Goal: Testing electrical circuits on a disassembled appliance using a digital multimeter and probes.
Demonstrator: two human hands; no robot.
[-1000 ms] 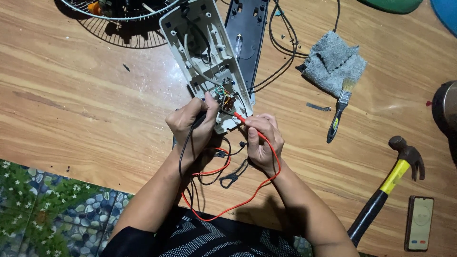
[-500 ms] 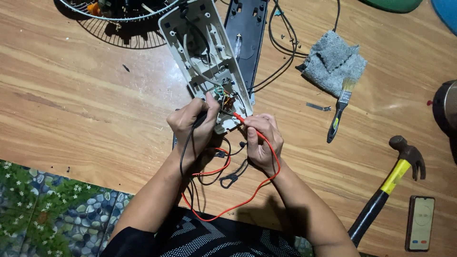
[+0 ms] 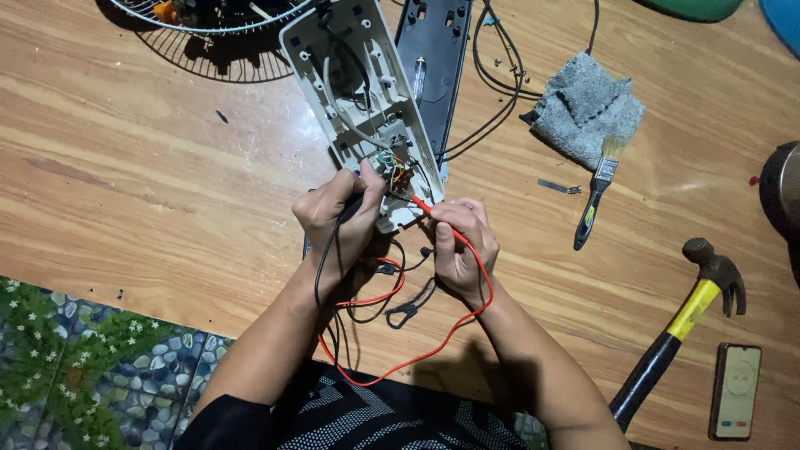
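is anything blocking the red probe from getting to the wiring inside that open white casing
Nothing visible does. The right hand holds the red probe with its tip at the wire cluster in the open white casing; the left hand brings the black probe in from the other side.

Both forearms enter from the bottom edge, bare below dark patterned sleeves, angled up and inward so the hands meet mid-frame. Left hand [image 3: 337, 221] back-up, wrist slightly bent, fingers [image 3: 371, 177] curled into a tight pinch with the thumb tucked beneath them, tips pointing up and to the right. Right hand [image 3: 462, 246] knuckles up, fingers folded in a pen-style grip, thumb and index tips pressed together at the upper left of the hand, pointing toward the left fingertips. The two sets of fingertips sit just beside each other, not touching. Right wrist straight, in line with its forearm; heels of both hands low, near the bench.
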